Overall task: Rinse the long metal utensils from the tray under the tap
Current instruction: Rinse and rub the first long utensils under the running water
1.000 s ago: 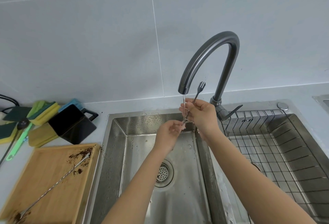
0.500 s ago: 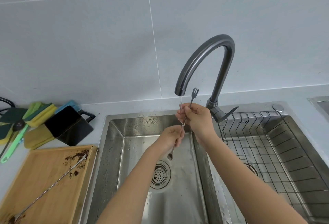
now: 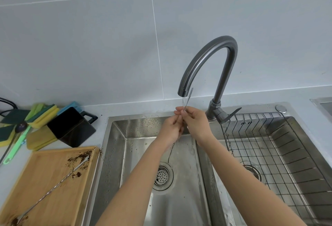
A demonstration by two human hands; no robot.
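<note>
Under the dark curved tap (image 3: pixel 212 58) a thin stream of water runs. My right hand (image 3: pixel 195 123) and my left hand (image 3: pixel 170 128) both pinch one long thin metal utensil (image 3: pixel 188 96) held upright in the stream. Its forked top shows edge-on beside the spout, and its lower end (image 3: pixel 170 152) hangs below my left hand over the left sink basin (image 3: pixel 136 163). A second long twisted metal utensil (image 3: pixel 53 188) lies across the wooden tray (image 3: pixel 45 171), among brown crumbs.
A wire rack (image 3: pixel 269 146) fills the right basin. The tap lever (image 3: pixel 231 114) sticks out to the right. A black cup (image 3: pixel 71 127), yellow-green sponges (image 3: pixel 43 114) and a green brush (image 3: pixel 16 146) lie on the counter at left. The drain (image 3: pixel 161 176) is below my hands.
Both hands have stayed under the spout. The utensil has turned, so its fork end now shows edge-on, and more of its lower length hangs below my left hand.
</note>
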